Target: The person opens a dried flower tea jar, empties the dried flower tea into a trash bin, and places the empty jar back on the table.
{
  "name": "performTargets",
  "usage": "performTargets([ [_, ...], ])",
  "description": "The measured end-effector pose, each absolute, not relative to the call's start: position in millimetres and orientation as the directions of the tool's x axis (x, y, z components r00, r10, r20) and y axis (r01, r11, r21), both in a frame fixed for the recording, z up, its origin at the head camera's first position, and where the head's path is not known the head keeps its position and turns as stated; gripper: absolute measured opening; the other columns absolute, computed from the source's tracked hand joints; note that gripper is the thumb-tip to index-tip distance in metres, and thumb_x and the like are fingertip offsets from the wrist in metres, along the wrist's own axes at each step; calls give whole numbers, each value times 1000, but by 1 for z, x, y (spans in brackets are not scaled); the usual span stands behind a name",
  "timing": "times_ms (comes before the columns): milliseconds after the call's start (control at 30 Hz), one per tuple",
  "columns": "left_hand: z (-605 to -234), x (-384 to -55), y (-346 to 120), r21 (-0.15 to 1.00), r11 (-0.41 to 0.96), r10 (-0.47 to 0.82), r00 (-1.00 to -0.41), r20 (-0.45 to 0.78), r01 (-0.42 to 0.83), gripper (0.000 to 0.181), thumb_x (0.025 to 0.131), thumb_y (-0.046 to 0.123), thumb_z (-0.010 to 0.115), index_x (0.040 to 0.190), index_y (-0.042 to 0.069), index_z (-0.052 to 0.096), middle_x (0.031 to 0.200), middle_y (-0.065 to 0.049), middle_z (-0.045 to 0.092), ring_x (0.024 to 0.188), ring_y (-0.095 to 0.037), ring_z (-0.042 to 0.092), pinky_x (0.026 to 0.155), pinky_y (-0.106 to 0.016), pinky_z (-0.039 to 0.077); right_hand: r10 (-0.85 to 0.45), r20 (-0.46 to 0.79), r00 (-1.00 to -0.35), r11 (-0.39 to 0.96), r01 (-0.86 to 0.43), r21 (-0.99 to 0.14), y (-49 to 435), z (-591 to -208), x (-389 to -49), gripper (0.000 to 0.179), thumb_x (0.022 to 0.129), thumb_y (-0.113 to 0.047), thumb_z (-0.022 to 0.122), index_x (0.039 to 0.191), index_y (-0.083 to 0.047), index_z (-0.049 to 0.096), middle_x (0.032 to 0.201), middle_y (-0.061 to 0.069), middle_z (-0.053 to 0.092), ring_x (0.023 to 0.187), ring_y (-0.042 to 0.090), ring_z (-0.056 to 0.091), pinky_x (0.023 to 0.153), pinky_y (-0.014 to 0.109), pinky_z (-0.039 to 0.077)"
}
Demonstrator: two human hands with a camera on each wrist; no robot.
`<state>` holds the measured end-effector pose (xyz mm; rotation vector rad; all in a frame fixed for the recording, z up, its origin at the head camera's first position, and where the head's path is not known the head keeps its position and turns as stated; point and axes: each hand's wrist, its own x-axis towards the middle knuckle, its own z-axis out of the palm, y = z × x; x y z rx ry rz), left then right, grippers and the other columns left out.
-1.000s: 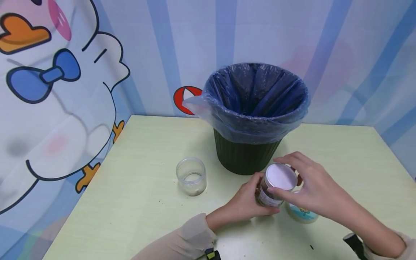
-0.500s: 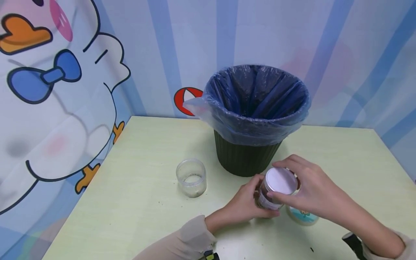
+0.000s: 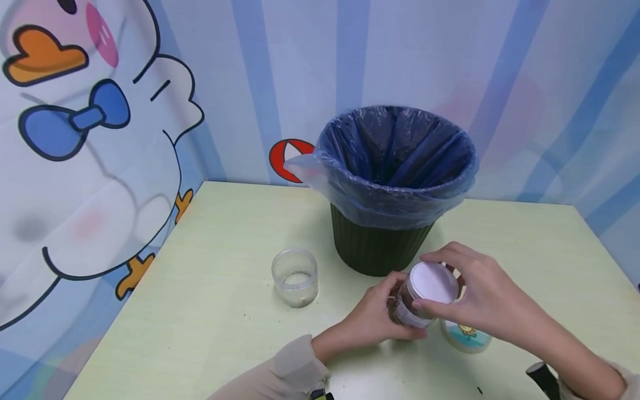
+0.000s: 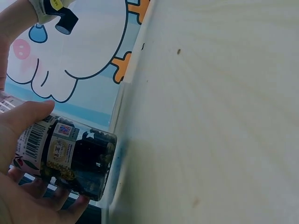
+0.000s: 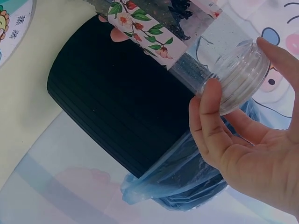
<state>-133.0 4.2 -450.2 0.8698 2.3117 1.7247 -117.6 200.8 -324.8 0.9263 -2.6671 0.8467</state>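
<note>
My left hand (image 3: 370,319) grips the body of a clear jar (image 3: 407,315), tilted slightly above the table. Dark dried pieces fill part of this jar, seen through its side in the left wrist view, beside a barcode label (image 4: 35,140). In the right wrist view, the label has red flowers and green leaves. My right hand (image 3: 485,289) pinches the jar's round top (image 3: 434,282), thumb on one side and fingers on the other. That top looks whitish from above and clear from the side. Partly behind my right hand, a round blue cartoon-printed piece (image 3: 467,336) lies on the table.
Just behind the jar stands a dark bin (image 3: 377,244) with a blue plastic bag (image 3: 395,205) over its rim. A clear cup-like container (image 3: 295,278) stands left of my hands. Small dark specks dot the pale table (image 3: 225,250). A cartoon-printed wall backs it.
The head view has shifted slightly, so the scene sits a little lower. Both hands keep their hold on the jar, with only slight movement of the fingers and jar.
</note>
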Motion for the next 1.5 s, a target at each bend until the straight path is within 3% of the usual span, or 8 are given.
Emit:
performTargets([
  [933, -417, -129, -25, 825, 356, 522, -825, 214, 439, 79, 73, 33, 91, 140, 25, 49, 125, 9, 60, 108, -3, 55, 90, -24, 48, -491, 319, -810, 624, -583, -520, 207, -309, -115, 53, 72, -30, 91, 116, -10, 68, 102, -6, 65, 82, 10, 63, 66, 26, 58],
  [1200, -401, -128, -38, 784, 420, 529, -825, 199, 458, 79, 72, 38, 90, 139, 25, 50, 121, 10, 59, 104, -4, 56, 86, -24, 49, -485, 280, -828, 610, -550, -570, 203, -303, -116, 55, 74, -31, 90, 119, -9, 68, 106, -2, 66, 87, 14, 63, 68, 28, 58],
  [1500, -391, -127, -49, 724, 450, 523, -812, 260, 522, 79, 71, 42, 90, 138, 27, 52, 120, 12, 59, 102, -3, 56, 85, -23, 50, -513, 284, -810, 570, -570, -592, 199, -296, -115, 56, 74, -28, 90, 122, -8, 67, 108, -3, 65, 90, 13, 63, 69, 26, 58],
])
